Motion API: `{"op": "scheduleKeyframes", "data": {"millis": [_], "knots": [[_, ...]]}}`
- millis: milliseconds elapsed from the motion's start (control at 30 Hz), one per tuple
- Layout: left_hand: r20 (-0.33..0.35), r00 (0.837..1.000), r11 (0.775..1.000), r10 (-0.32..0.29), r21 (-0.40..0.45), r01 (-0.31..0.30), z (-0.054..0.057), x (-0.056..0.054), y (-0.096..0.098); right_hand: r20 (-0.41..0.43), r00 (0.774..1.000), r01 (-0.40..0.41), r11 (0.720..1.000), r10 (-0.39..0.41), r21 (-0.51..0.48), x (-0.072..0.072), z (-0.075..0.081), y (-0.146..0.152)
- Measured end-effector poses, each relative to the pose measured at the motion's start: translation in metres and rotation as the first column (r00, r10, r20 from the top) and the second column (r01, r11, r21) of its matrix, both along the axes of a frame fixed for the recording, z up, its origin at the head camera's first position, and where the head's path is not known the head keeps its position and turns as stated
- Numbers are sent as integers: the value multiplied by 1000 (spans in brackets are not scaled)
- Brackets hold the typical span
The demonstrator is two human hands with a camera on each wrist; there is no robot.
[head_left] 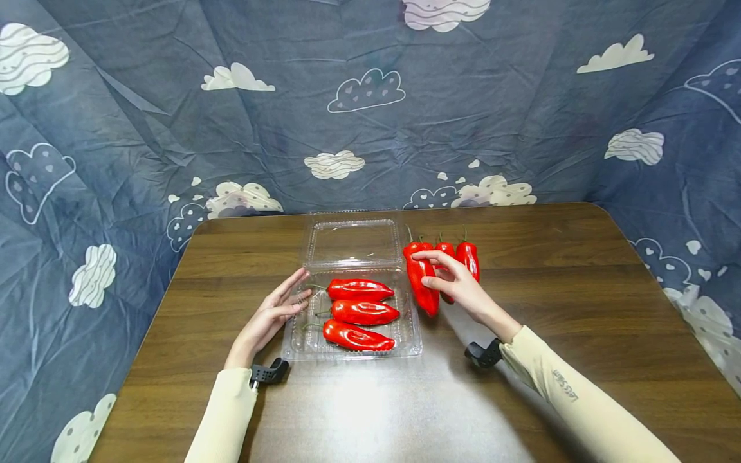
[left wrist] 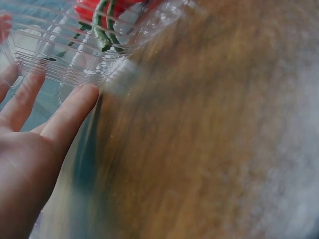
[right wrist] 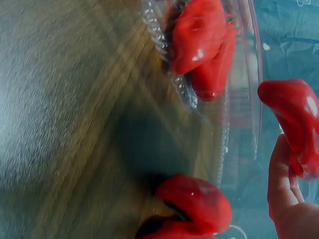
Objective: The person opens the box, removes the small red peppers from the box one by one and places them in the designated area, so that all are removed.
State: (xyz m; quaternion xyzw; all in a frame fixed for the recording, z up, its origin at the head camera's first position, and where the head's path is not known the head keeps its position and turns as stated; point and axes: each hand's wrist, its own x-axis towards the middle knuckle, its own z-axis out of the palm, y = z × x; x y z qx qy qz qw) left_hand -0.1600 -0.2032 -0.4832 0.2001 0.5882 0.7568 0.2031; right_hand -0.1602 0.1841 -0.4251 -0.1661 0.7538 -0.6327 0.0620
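A long red pepper (head_left: 426,300) is pinched between the thumb and fingers of my right hand (head_left: 463,296), raised off the table in the right wrist view. Just to its left lies a clear plastic clamshell container (head_left: 410,344), its lid (head_left: 354,243) folded back toward the far edge. Inside the tray, three red peppers lie side by side, stems pointing left: a far one (head_left: 360,289), a middle one (head_left: 366,313) and a near one (head_left: 359,336). My left hand (head_left: 267,321) has its fingers extended, fingertips at the tray's left wall (left wrist: 75,74).
More red peppers lie on the wooden table (head_left: 550,270) right of the container, partly hidden behind my right hand, including the rightmost pepper (head_left: 467,256). A dark blue cloud-patterned cloth (head_left: 370,141) hangs behind the table and at its sides.
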Motion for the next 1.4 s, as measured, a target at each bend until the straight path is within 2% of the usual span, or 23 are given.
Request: {"op": "scheduleKeyframes", "data": {"millis": [233,500,933,1133,1400], "knots": [[0,1000,1000,3,0,-3,1,0,0,-3,1000,31,999,-30,19,0,-2,10],[-2,1000,1000,3,4,-3,-1,0,0,-61,997,57,997,-54,52,-2,-5,22],[10,1000,1000,11,1,-11,-1,1,1,-41,989,142,990,-142,-5,-4,-11,42],[9,1000,1000,16,1,-16,-1,0,1,-63,981,185,983,-184,14,-4,-13,49],[7,1000,1000,15,8,-15,-2,1,1,-86,971,222,975,-222,-10,-1,-16,55]]}}
